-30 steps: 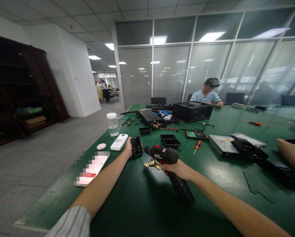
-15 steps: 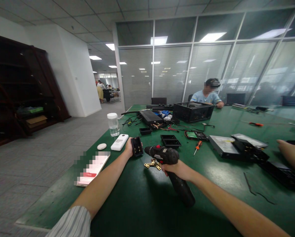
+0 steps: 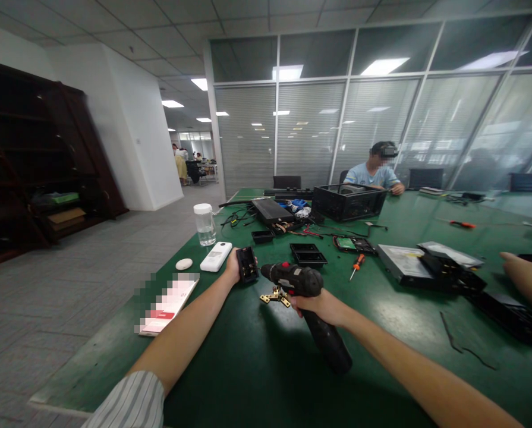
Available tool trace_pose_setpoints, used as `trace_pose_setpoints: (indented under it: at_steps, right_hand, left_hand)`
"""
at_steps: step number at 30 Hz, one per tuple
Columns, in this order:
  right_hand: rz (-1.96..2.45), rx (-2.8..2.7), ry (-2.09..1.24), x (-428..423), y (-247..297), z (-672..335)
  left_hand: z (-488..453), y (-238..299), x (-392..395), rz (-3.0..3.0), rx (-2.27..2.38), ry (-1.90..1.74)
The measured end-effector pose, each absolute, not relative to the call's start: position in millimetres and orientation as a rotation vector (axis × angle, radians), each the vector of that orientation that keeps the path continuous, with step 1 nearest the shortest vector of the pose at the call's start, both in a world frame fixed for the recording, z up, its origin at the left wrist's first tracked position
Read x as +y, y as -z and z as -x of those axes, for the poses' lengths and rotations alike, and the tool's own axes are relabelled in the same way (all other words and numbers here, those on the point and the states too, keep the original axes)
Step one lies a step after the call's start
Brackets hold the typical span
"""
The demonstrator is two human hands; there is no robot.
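Observation:
My left hand (image 3: 233,266) is closed around a small black open box (image 3: 246,265), tilted so its inside faces me; brass-coloured bits show within it. In my right hand (image 3: 321,306) is a black cordless drill (image 3: 295,278) with a red button, its chuck pointing left at the box. Chuck and box appear close together; whether they touch I cannot tell. Several small gold-coloured metal pieces (image 3: 275,296) show just below the drill body, beside my right fingertips. Beyond the drill, a black two-part tray (image 3: 308,254) lies on the green table (image 3: 230,356).
Left of the box are a white device (image 3: 216,257), a white round disc (image 3: 184,264), and a water bottle (image 3: 204,224). An orange screwdriver (image 3: 357,267) and silver-black drives (image 3: 403,264) lie right. Another person's hand (image 3: 526,276) reaches in at the right edge; a co-worker (image 3: 372,174) sits across.

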State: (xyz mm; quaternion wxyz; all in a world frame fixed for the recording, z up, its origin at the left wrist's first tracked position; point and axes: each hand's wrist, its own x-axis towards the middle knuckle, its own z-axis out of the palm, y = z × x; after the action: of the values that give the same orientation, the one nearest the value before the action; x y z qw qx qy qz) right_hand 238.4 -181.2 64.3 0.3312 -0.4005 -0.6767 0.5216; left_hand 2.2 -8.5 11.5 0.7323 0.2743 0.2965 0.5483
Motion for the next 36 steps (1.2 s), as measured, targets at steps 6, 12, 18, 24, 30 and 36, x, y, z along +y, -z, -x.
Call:
trace_pose_setpoints:
  at_steps: [6, 12, 18, 24, 30, 36]
  right_hand:
    - [1.040, -1.820, -1.336, -183.4, -68.7, -237.4]
    - [1.022, -1.813, -1.333, -180.8, -65.5, -236.9]
    - [1.034, -1.786, -1.362, -176.8, -57.8, -238.8]
    - [1.050, -1.810, -1.340, -180.5, -62.6, -238.2]
    - [1.083, -1.847, -1.301, -183.4, -68.5, -237.2]
    - [1.076, -1.846, -1.304, -184.0, -70.1, -236.4]
  left_hand:
    - [-2.4, -12.7, -9.0, -0.547, 0.633, -1.203]
    - [-1.5, -9.0, -5.1, -0.548, 0.635, -1.210]
    - [-1.2, -8.7, -5.7, -0.595, 0.655, -1.204]
    - [-2.0, -10.8, -7.8, -0.558, 0.634, -1.205]
    - [-1.7, -9.3, -6.4, -0.559, 0.628, -1.209]
    - [-1.5, -7.4, -5.4, -0.607, 0.640, -1.206]
